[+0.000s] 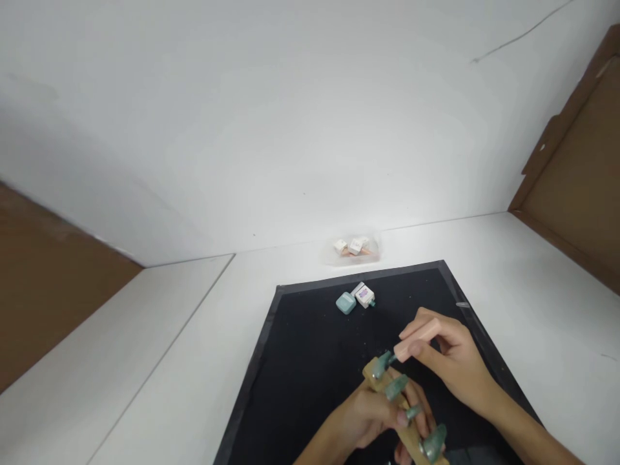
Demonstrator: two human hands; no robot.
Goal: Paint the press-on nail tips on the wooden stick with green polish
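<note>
Here's the stick (374, 380), a wooden strip low in the frame over the black mat (310, 361), angled toward the bottom edge where its far end is cut off. Four green nails (397, 386) sit along it, glossy, their detail too blurred to read. The left hand (372, 416) is wrapped around the stick from below, fingers curled tight on it; the wrist runs out of frame. Right at the top nail is the brush (416, 340), its peach handle pinched between thumb and fingers of the right hand (455, 365), the dark tip just touching that nail, bristles too small to make out.

Further up the mat, a teal bottle (345, 302) and a white bottle (364, 295) lie side by side, touching or nearly so. Beyond the mat's edge, a clear tray (375, 248) sits on the white counter (169, 361) against the wall (290, 129), holding small items I can't identify.
</note>
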